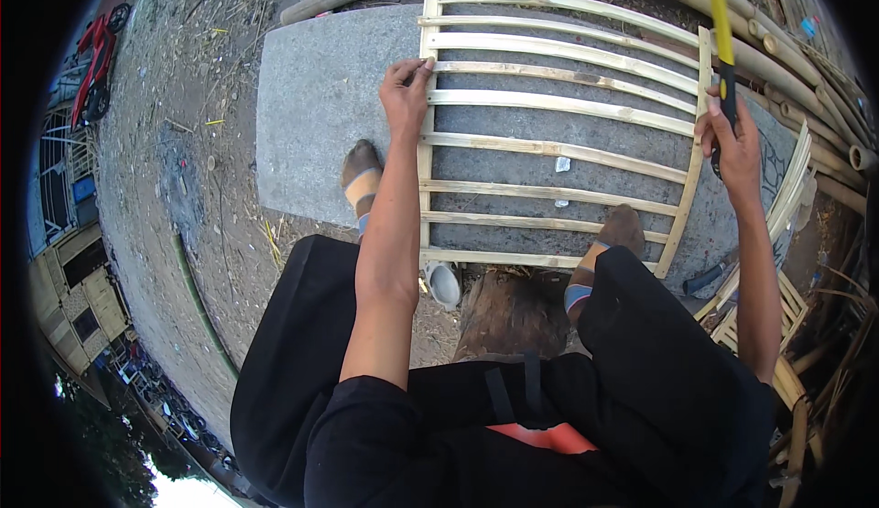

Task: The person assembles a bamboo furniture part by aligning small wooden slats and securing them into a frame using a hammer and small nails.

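A ladder-like frame of pale bamboo slats [558,98] lies on a grey concrete slab [316,114], with several crosspieces running between two side rails. At the frame's left rail, my left hand [406,96] is closed in a pinch beside the end of a slat. What its fingertips hold, if anything, is too small to make out. My right hand [735,146] is wrapped round the black grip of a hammer [724,41] with a yellow-and-black handle, close to the right rail. The hammer points away from me, its head partly cut off by the upper edge.
Bamboo poles [778,54] lie along the far and right sides. My socked feet [623,226] rest by the frame. Nearer me are a pale bowl [444,284] and a wood stump [513,316]. More slatted bamboo [787,302] lies right; a red motorbike [96,68] stands far left.
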The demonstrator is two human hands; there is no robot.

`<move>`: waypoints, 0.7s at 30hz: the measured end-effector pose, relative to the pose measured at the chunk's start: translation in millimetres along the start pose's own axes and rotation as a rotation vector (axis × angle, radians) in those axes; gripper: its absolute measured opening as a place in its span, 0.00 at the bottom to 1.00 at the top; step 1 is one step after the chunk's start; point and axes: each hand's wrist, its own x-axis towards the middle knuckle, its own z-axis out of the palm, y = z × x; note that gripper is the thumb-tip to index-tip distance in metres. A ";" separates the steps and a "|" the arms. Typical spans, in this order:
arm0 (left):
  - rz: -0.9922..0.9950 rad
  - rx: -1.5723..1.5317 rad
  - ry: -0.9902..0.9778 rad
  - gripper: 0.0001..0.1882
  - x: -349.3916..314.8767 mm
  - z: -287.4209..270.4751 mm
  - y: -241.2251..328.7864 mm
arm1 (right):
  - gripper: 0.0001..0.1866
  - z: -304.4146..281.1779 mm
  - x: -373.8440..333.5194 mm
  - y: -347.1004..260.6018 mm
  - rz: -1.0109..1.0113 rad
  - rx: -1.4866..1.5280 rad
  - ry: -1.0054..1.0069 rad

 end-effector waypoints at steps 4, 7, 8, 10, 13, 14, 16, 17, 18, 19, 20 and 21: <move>0.081 0.120 0.044 0.10 3.3 -11.1 4.6 | 0.20 29.2 15.7 -70.8 0.133 -0.393 -0.378; 0.099 0.124 0.060 0.10 1.4 -5.7 -0.7 | 0.18 69.8 21.1 -98.9 0.053 -0.532 -0.710; 0.126 0.105 0.046 0.10 2.8 2.5 -1.8 | 0.18 82.1 26.8 -98.5 -0.059 -0.602 -0.734; 0.178 0.080 0.033 0.10 2.3 14.9 -4.1 | 0.19 106.2 36.4 -75.1 -0.280 -0.632 -0.750; 0.186 0.128 0.063 0.09 4.8 6.8 -3.6 | 0.18 151.0 38.5 -53.5 -0.267 -0.551 -0.666; 0.172 0.116 0.060 0.09 2.9 4.5 -2.0 | 0.18 162.0 40.0 -56.7 -0.197 -0.545 -0.658; 0.174 0.155 0.062 0.09 0.8 -1.2 -7.5 | 0.18 177.3 45.5 -52.3 -0.150 -0.505 -0.645; 0.155 0.165 0.045 0.10 0.6 -2.7 -4.4 | 0.17 179.3 48.8 -49.9 -0.127 -0.491 -0.630; 0.137 0.175 0.027 0.11 0.2 -2.1 -1.2 | 0.17 179.1 50.8 -47.4 -0.122 -0.509 -0.638; 0.131 0.170 0.027 0.11 -0.5 1.0 0.5 | 0.17 178.3 52.1 -44.7 -0.117 -0.527 -0.646; 0.128 0.172 0.029 0.11 -0.4 0.2 0.9 | 0.17 180.0 51.8 -42.5 -0.116 -0.538 -0.656; 0.126 0.173 0.031 0.11 -0.4 -0.2 1.3 | 0.17 180.8 50.5 -36.5 -0.165 -0.509 -0.639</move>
